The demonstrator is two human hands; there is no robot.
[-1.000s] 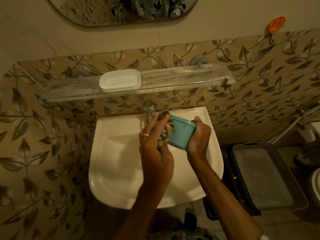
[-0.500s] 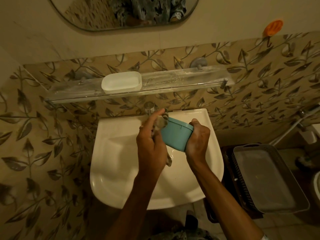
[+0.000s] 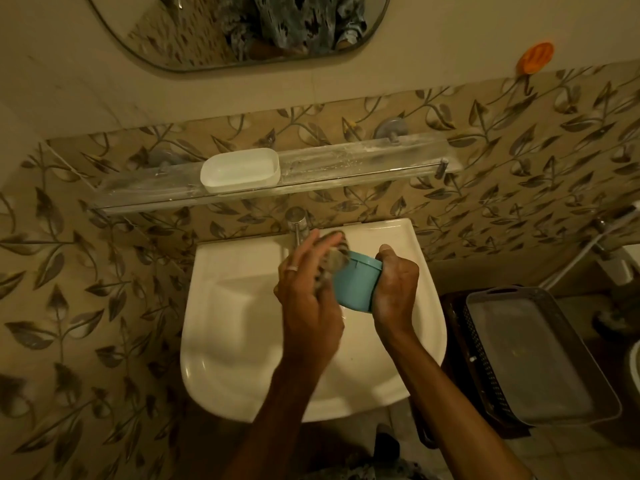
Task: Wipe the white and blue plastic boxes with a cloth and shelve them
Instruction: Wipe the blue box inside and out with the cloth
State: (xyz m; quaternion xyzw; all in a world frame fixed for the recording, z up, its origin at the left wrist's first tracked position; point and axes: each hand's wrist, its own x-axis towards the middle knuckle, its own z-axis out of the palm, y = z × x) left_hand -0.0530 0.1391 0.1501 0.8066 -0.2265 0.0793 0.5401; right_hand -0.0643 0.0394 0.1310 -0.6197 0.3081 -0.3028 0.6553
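Over the white basin (image 3: 221, 341), your right hand (image 3: 394, 289) grips the blue plastic box (image 3: 356, 285); your left hand (image 3: 304, 292), fingers nearly straight, presses a mottled grey cloth (image 3: 337, 259) against it. The white plastic box (image 3: 240, 169) sits on the clear shelf (image 3: 363, 164).

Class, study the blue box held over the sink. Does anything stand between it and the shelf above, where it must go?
Nothing visible does. The blue box, in the right hand, has open air up to the shelf; the white box fills only its left-middle part, and the tap stands to one side.
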